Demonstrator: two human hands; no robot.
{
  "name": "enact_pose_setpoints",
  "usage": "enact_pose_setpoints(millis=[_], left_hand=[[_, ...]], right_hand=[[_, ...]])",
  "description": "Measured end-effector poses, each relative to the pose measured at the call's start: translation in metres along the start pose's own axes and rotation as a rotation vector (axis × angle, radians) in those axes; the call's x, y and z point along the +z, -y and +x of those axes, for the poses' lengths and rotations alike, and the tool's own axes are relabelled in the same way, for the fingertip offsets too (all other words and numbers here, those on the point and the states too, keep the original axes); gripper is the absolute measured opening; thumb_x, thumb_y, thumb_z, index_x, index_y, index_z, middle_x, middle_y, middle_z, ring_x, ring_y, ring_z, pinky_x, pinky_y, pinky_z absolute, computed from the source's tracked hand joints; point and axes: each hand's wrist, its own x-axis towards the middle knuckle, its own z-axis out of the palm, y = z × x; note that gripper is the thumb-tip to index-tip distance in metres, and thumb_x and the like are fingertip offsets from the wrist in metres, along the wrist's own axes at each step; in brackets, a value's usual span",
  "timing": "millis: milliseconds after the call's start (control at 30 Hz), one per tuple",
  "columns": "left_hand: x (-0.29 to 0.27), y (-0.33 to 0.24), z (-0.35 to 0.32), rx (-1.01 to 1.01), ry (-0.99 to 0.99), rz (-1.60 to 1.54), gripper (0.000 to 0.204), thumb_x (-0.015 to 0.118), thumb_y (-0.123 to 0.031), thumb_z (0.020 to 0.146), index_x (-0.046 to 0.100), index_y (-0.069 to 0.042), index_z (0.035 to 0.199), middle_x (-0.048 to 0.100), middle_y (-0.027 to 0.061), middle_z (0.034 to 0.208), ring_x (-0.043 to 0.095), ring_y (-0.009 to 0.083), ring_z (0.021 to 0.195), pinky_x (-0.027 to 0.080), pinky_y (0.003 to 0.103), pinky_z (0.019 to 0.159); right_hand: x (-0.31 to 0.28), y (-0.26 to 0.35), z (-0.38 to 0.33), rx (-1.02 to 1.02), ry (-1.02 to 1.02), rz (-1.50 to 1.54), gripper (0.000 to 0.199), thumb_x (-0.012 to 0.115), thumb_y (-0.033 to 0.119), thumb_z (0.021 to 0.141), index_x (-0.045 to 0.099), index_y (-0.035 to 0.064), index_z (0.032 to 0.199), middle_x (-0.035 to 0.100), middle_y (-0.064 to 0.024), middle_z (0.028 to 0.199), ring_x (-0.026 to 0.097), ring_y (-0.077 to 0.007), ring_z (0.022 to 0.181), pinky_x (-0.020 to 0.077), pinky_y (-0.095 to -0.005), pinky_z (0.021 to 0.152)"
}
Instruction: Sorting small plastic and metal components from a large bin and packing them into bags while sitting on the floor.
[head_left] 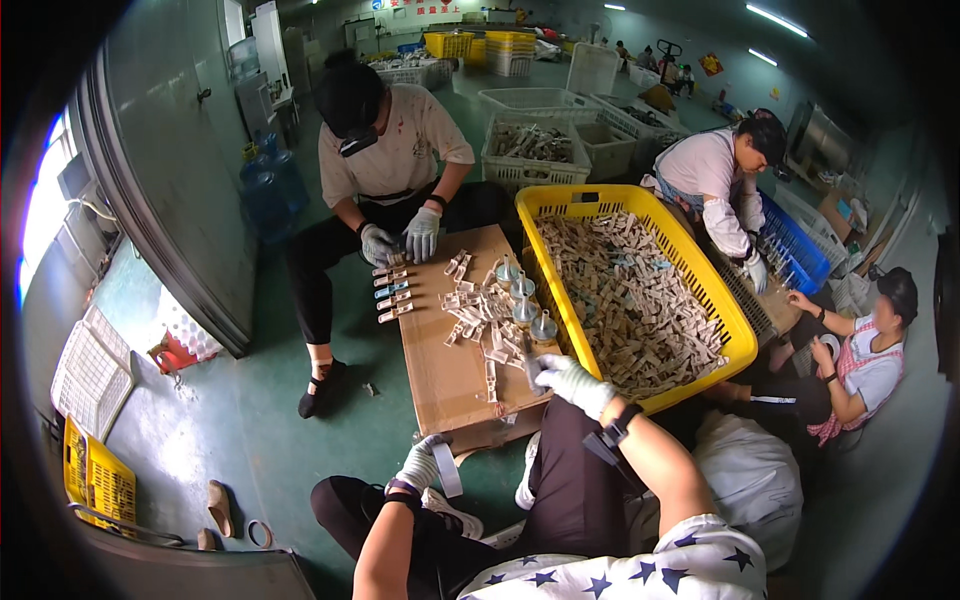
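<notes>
White roll (448, 470), just beyond carton's (428, 352) near edge | left hand (421, 463) pinching it | right hand (574, 384) pinching dark grey piece (531, 366), carton's near right | steady now, best keep roll clear of clips (480, 312)

matt cardboard table (425, 345), smooth plastic basket (737, 345), dull plastic clips (475, 308), matt cloth gloves (575, 384), smooth tape roll (447, 470), glossy floor (265, 400)

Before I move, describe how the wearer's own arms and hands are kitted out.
The left hand and right hand both wear whitish gloves. The left wrist has a dark band; the right, a black strap with a boxy dark device. No sleeves cover the forearms; the top is white with dark stars.
</notes>
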Motion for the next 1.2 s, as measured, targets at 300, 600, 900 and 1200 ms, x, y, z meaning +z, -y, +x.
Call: enact_pose_setpoints(millis=[300, 600, 900, 1200], left_hand=[[0.01, 0.005, 0.012, 0.011, 0.008, 0.013, 0.011, 0.063, -0.008, 0.082, 0.065, 0.0, 0.089, 0.066, 0.0069, 0.083, 0.062, 0.02, 0.076, 0.051, 0.029, 0.072], [0.02, -0.004, -0.004, 0.028, -0.005, 0.07, 0.014, 0.067, -0.012, 0.078, 0.065, -0.002, 0.088, 0.065, 0.0056, 0.08, 0.061, 0.0186, 0.072, 0.05, 0.03, 0.068], [-0.002, -0.002, 0.01, 0.016, 0.045, -0.157, 0.012, 0.066, -0.007, 0.078, 0.064, -0.001, 0.088, 0.066, 0.0075, 0.083, 0.063, 0.0191, 0.078, 0.051, 0.031, 0.077], [0.004, -0.002, 0.007, -0.02, 0.036, -0.099, 0.009, 0.062, -0.011, 0.082, 0.065, -0.003, 0.086, 0.067, 0.0057, 0.078, 0.063, 0.018, 0.067, 0.052, 0.03, 0.067]], right_hand=[[-0.041, -0.005, -0.054, -0.214, -0.212, 0.711, 0.012, 0.056, 0.001, 0.081, 0.062, 0.0059, 0.09, 0.066, -0.015, 0.098, 0.066, -0.0274, 0.091, 0.0533, -0.0401, 0.086], [-0.035, -0.005, -0.053, -0.254, -0.339, 0.736, 0.011, 0.05, 0.002, 0.079, 0.059, 0.0056, 0.083, 0.062, -0.0096, 0.083, 0.062, -0.0201, 0.072, 0.0528, -0.0369, 0.073], [-0.035, -0.007, -0.057, -0.272, -0.191, 0.961, 0.016, 0.056, 0.011, 0.086, 0.063, 0.005, 0.099, 0.066, -0.0125, 0.094, 0.064, -0.0208, 0.078, 0.0517, -0.0414, 0.084], [-0.039, -0.009, -0.059, -0.257, -0.223, 0.884, 0.022, 0.056, 0.022, 0.093, 0.06, 0.0103, 0.111, 0.066, -0.0088, 0.095, 0.064, -0.0182, 0.077, 0.0528, -0.0398, 0.084]])
